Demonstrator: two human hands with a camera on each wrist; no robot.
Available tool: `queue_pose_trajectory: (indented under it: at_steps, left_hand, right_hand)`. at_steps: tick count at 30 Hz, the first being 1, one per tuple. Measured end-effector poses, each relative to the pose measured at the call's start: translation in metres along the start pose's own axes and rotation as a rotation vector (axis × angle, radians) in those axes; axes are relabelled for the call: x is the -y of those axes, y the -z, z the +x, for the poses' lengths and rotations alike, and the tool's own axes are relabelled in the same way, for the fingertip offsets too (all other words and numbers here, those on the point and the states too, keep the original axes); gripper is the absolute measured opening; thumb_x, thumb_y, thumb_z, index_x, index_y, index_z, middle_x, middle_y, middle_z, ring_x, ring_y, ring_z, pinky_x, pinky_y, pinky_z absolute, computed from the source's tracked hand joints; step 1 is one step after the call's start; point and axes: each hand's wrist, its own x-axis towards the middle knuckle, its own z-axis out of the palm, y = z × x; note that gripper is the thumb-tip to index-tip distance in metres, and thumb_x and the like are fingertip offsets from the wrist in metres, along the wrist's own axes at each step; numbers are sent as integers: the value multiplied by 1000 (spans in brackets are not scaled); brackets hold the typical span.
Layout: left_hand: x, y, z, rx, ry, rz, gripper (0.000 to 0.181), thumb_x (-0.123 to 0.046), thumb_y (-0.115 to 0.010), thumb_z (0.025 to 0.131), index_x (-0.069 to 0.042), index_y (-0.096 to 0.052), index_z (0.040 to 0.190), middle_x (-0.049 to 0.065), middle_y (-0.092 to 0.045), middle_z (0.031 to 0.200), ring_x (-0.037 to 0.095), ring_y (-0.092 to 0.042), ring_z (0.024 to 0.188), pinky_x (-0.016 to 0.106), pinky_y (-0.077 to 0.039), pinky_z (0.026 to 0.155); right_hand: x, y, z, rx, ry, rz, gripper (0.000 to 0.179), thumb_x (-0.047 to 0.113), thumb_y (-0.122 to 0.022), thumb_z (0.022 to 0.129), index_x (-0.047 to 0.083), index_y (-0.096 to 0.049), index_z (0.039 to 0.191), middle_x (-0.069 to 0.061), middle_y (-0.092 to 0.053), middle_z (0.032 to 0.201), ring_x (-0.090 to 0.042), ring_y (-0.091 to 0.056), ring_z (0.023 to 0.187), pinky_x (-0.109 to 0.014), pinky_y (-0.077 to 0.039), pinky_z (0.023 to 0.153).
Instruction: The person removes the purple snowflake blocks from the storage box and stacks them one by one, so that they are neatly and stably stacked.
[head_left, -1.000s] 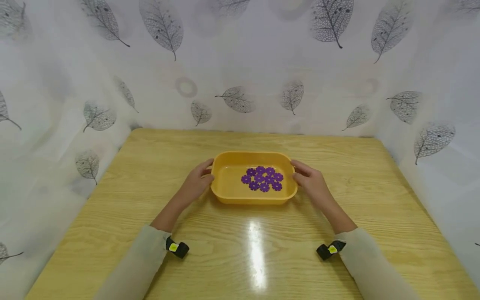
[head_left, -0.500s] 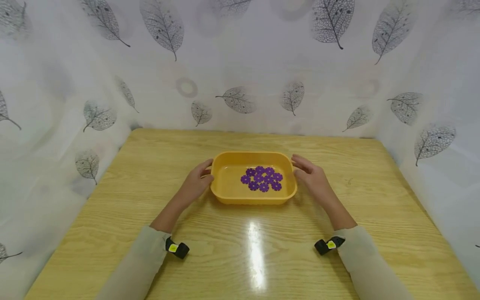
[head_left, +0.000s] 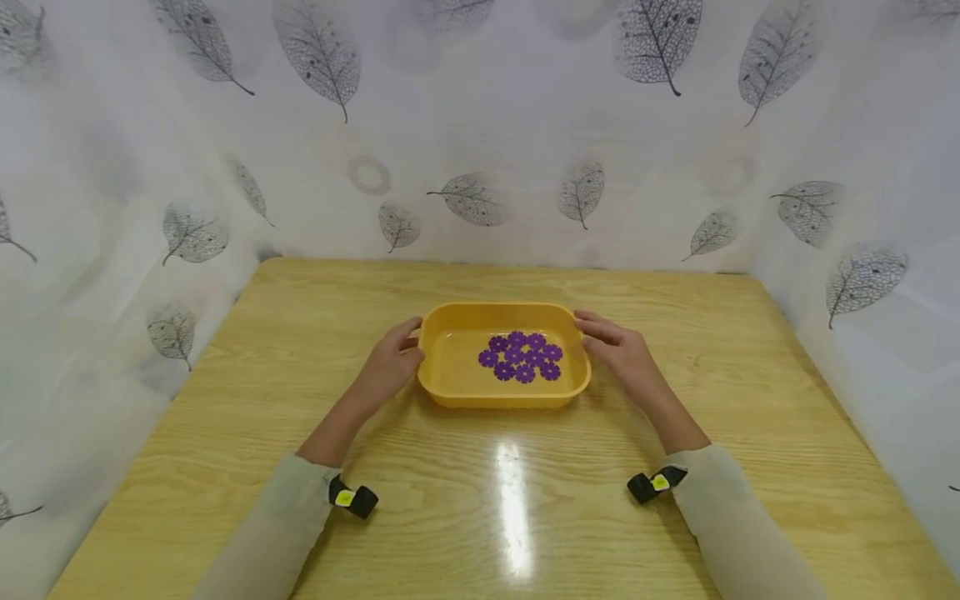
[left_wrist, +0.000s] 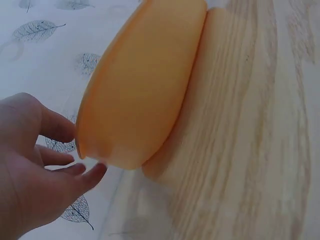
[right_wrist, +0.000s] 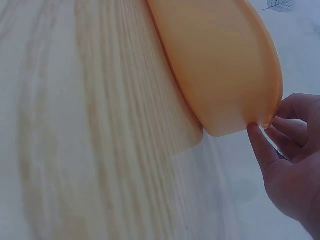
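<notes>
Head view, surveyed from left to right: a pale cloth [head_left: 90, 275] printed with grey skeleton leaves hangs at the left, behind and at the right of a light wood-grain table [head_left: 427, 508]. At the left, a pale sleeve [head_left: 262, 529] ends at a black wrist device [head_left: 354, 498] bearing a yellow mark. Beyond it, the left hand [head_left: 386, 367] is at the left end of a yellow tray [head_left: 453, 367]; its thumb and fingers are set narrowly about the rim and pinch it (the left wrist view confirms fingertips at the edge and the thumb against the end wall). The tray, a rectangular vessel with rounded corners, sits upright near the middle of the table, its long side running across between the two hands. Inside, right of centre, purple flower-shaped pieces [head_left: 514, 356] lie in a close cluster on the tray floor, some touching. At the tray's right end, the right hand [head_left: 632, 362] holds the rim likewise, fingers at the edge and thumb against the wall, as the right wrist view shows. Farther right, a second black wrist device [head_left: 655, 485] adjoins the other pale sleeve [head_left: 742, 529].
</notes>
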Motion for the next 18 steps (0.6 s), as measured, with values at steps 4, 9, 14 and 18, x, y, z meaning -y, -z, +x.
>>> queue_pose_trajectory:
  at_steps: [4,9,14,18]
  left_hand:
    - [-9,0,1,-58,-89,19,59,-9,-54,100,-3,-34,155,18,-31,161,37,-36,145,48,-33,119]
    - [-23,-9,10,-71,-215,29,53,-11,-62,100,0,-44,149,18,-41,153,37,-40,141,47,-33,119]
    - [-31,-25,25,31,-213,46,51,-12,-67,97,-2,-51,144,16,-47,147,41,-47,134,46,-44,111]
    - [-32,-35,35,156,-155,104,50,-13,-68,96,-4,-52,144,16,-47,147,40,-52,130,47,-49,105]
  right_hand:
    - [2,-1,0,1,-7,3,45,29,-57,104,10,-55,145,4,-42,159,-19,-32,150,-40,-36,116]
    - [3,-2,0,4,-25,4,45,27,-59,103,11,-55,145,5,-42,159,-19,-36,148,-27,-42,110]
    - [2,-2,0,9,-26,13,46,25,-59,103,10,-54,146,4,-42,159,-20,-37,148,-24,-42,109]
    - [1,-1,0,11,-24,9,46,25,-60,103,10,-54,146,5,-42,159,-20,-36,149,-27,-42,110]
